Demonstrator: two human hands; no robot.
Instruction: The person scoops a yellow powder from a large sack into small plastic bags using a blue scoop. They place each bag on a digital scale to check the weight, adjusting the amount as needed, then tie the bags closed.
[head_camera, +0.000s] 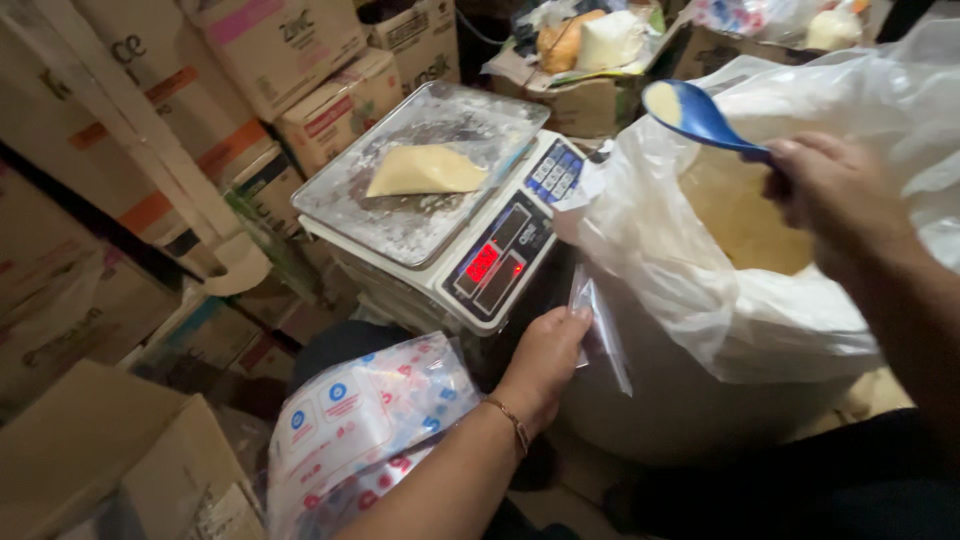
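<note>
Powder could spill off the blue plastic scoop (697, 112) gripped by the right hand (835, 195) if the small clear bag (598, 325) pinched in the left hand (545, 360) sags shut.

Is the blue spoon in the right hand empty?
No, the blue spoon in the right hand carries a small heap of pale yellow powder.

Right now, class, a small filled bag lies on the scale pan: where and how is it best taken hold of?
Probably pinch the filled bag at its narrow corner nearest the scale's keypad, coming from above on that side. It lies flat on the floury pan, so fingers cannot get under it, and the tapered end looks like the thinnest part to pinch.
</note>
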